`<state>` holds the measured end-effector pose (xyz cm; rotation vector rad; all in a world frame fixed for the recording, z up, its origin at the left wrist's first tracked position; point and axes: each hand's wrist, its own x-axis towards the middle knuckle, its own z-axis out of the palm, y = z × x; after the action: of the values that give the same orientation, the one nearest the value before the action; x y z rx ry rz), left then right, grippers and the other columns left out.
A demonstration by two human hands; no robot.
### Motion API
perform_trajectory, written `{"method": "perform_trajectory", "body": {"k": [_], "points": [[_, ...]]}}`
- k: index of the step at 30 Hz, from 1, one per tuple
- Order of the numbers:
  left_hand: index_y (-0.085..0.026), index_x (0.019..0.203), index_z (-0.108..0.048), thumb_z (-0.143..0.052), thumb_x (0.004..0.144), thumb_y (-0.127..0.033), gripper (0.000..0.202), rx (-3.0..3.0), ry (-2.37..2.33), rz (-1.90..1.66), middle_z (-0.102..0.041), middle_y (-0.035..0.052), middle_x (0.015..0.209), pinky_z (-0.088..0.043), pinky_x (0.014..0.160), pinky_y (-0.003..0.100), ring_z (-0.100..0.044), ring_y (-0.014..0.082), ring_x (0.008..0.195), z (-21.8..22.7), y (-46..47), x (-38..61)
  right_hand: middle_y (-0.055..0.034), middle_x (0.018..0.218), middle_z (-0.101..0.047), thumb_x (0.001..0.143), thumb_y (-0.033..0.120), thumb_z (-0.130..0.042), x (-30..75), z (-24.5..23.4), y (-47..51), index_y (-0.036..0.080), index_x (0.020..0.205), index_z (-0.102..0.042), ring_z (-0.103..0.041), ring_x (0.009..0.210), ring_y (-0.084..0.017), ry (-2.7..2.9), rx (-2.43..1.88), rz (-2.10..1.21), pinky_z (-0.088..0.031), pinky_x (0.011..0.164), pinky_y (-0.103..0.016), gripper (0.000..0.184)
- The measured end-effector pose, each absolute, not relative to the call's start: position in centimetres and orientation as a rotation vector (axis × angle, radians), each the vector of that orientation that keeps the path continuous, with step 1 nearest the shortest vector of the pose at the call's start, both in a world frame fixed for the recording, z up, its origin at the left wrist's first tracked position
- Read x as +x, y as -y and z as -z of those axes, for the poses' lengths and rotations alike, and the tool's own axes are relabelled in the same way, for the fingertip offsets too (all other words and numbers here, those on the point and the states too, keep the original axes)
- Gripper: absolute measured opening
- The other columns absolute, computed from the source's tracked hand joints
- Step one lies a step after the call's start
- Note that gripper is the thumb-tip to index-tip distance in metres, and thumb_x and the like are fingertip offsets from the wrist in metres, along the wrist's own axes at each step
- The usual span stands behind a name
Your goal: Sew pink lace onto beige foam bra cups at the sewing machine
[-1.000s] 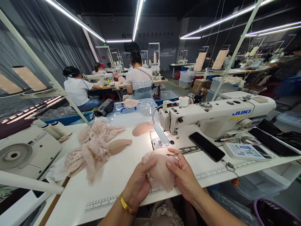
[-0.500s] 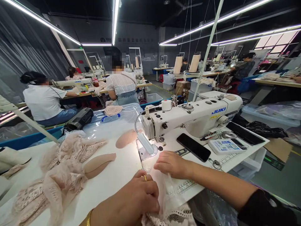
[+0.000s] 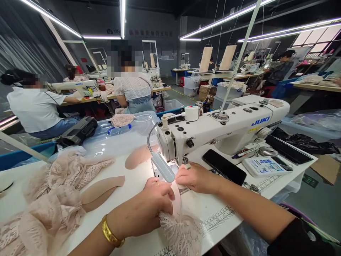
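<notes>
Both hands sit closer to the needle than in the earlier frame. Lower center: left hand point(image 3: 157, 202) grasps pink fabric point(image 3: 176, 202), lace point(image 3: 183, 233) hanging below; right hand point(image 3: 197, 177) fingertips at its upper edge, can't tell if pinching. Probably held two-sided to keep it flat; lamp point(image 3: 163, 168) likely angled there for light. Fabric lies between both grips, over bench point(image 3: 135, 181), by sewing machine point(image 3: 207, 131).

ceiling tubes point(image 3: 123, 17) glare against dim surroundings, a small lamp point(image 3: 163, 167) brightening the tabletop point(image 3: 137, 175).
</notes>
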<state>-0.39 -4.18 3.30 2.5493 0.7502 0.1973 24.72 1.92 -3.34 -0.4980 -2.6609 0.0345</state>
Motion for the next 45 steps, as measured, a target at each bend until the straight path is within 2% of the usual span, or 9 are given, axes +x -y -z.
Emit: {"method": "perform_trajectory", "body": {"k": [9, 16, 23, 29, 37, 45], "points": [[-0.026, 0.072, -0.071, -0.069, 0.079, -0.006, 0.021, 2.52, -0.814, -0.13, -0.067, -0.0038, 0.109, -0.042, 0.086, 0.03, -0.06, 0.0151, 0.089, -3.7, 4.0, -0.3, -0.0009, 0.083, -0.072, 0.092, 0.003, -0.049, 24.4, 3.7, -2.3, 0.023, 0.086, -0.068, -0.057, 0.082, -0.018, 2.602, -0.614, -0.125, -0.042, 0.077, -0.029, 0.028], [-0.026, 0.075, -0.071, -0.067, 0.08, -0.006, 0.021, 2.534, -0.822, -0.111, -0.068, -0.0042, 0.108, -0.036, 0.098, 0.035, -0.061, 0.016, 0.092, -3.6, 3.6, -0.4, -0.0025, 0.096, -0.074, 0.091, 0.002, -0.05, 24.2, 3.9, -2.3, 0.023, 0.098, -0.071, -0.058, 0.085, -0.018, 2.56, -0.636, -0.126, -0.043, 0.078, -0.029, 0.03], [-0.025, 0.069, -0.068, -0.069, 0.078, -0.004, 0.022, 2.572, -0.8, -0.199, -0.068, -0.005, 0.109, -0.037, 0.092, 0.032, -0.06, 0.0155, 0.09, -2.8, 3.8, -0.6, -0.0039, 0.091, -0.072, 0.092, 0.003, -0.05, 24.4, 3.7, -2.0, 0.023, 0.102, -0.07, -0.058, 0.085, -0.02, 2.599, -0.672, -0.156, -0.044, 0.08, -0.029, 0.03], [-0.023, 0.066, -0.065, -0.067, 0.078, -0.005, 0.022, 2.637, -0.777, -0.229, -0.069, -0.0035, 0.105, -0.034, 0.092, 0.034, -0.059, 0.0167, 0.089, -2.6, 3.5, -0.6, -0.0038, 0.089, -0.071, 0.092, 0.002, -0.049, 24.4, 3.4, -1.8, 0.022, 0.103, -0.07, -0.058, 0.084, -0.02, 2.593, -0.703, -0.206, -0.043, 0.08, -0.029, 0.031], [-0.021, 0.07, -0.065, -0.063, 0.077, 0.0, 0.022, 2.636, -0.818, -0.236, -0.067, -0.0017, 0.105, -0.03, 0.098, 0.035, -0.062, 0.0176, 0.098, -2.4, 2.5, -1.0, -0.0036, 0.085, -0.068, 0.089, -0.001, -0.049, 24.4, 3.2, -1.6, 0.021, 0.092, -0.07, -0.055, 0.086, -0.02, 2.599, -0.726, -0.194, -0.04, 0.08, -0.029, 0.031], [-0.019, 0.067, -0.059, -0.057, 0.072, 0.003, 0.023, 2.689, -0.905, -0.233, -0.065, -0.0029, 0.094, -0.029, 0.094, 0.036, -0.057, 0.0158, 0.088, -2.2, 1.9, -1.1, -0.0013, 0.078, -0.067, 0.097, 0.007, -0.047, 24.4, 3.1, -1.1, 0.023, 0.098, -0.069, -0.051, 0.075, -0.018, 2.614, -0.599, -0.121, -0.036, 0.072, -0.031, 0.027]]}}
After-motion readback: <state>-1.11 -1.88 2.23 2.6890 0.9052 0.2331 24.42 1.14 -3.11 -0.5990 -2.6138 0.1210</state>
